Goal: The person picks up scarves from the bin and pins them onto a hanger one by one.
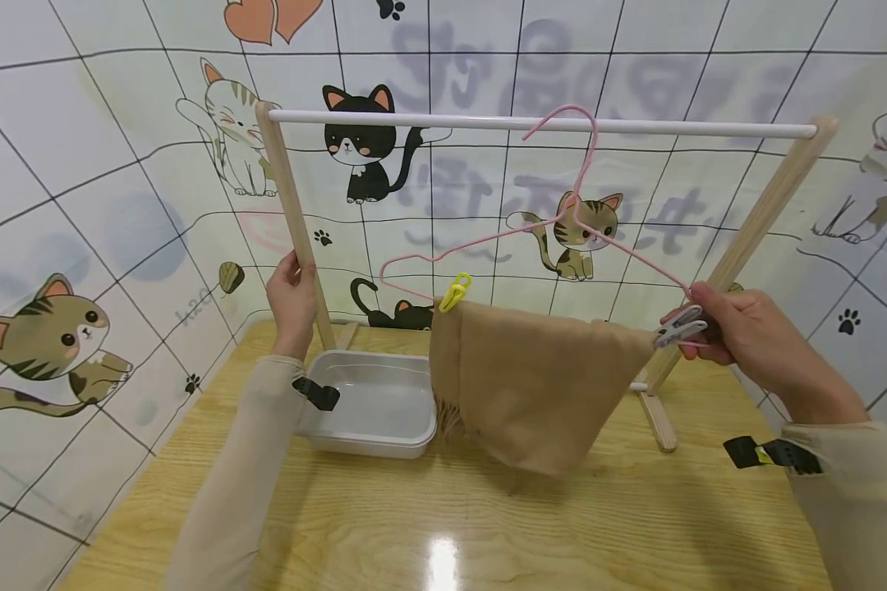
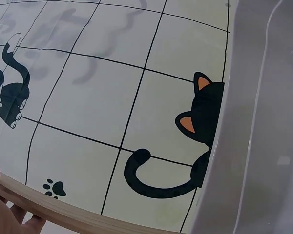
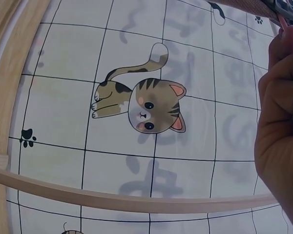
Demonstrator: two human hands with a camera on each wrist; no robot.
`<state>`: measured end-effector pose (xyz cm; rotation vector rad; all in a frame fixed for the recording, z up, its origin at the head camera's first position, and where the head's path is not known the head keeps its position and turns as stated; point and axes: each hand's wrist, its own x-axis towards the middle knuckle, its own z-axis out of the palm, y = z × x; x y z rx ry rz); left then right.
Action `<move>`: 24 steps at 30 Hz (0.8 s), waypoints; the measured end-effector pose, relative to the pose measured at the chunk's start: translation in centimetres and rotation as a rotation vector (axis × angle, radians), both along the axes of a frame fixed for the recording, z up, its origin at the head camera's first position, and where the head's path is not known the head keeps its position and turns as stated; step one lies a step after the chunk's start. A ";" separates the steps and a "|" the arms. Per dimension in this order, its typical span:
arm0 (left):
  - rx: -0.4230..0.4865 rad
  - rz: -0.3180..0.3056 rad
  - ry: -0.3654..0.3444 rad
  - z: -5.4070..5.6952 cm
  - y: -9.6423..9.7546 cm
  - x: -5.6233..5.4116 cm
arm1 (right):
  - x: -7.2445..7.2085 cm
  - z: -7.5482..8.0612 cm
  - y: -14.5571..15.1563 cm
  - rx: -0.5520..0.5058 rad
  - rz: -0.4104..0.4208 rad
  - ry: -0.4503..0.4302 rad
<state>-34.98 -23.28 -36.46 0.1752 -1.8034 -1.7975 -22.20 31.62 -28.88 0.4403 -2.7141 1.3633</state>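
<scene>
My left hand (image 1: 293, 304) grips the left wooden post (image 1: 284, 180) of a drying rack, with fingers (image 2: 19, 217) behind the wood in the left wrist view. My right hand (image 1: 750, 332) pinches the right corner of a pink clothes hanger (image 1: 488, 236). The hanger tilts down to the left, and its hook overlaps the rack's white rod (image 1: 429, 121). A brown fringed cloth (image 1: 540, 369) hangs from the hanger's lower bar. One yellow clip (image 1: 455, 293) holds the cloth's left end; a grey clip (image 1: 682, 326) sits at its right end, right beside my right fingers.
A white plastic basin (image 1: 369, 402) stands on the wooden table (image 1: 384, 525), inside the rack's left post. The right wooden post (image 1: 761, 213) and its foot (image 1: 658, 423) stand behind my right hand. A cat-patterned wall covering (image 1: 473, 74) surrounds the table closely.
</scene>
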 end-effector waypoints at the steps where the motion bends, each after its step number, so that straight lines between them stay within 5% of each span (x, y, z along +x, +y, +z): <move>1: -0.001 0.001 0.003 -0.1 0.0 0.0 | -0.1 0.1 0.0 -0.005 0.001 0.003; 13: 0.014 0.022 -0.003 -0.3 0.1 -0.2 | -1.6 1.4 -0.1 -0.076 0.057 0.005; 24: 0.003 0.030 0.005 -0.4 0.1 -0.2 | -2.7 2.3 -1.0 -0.067 -0.018 -0.063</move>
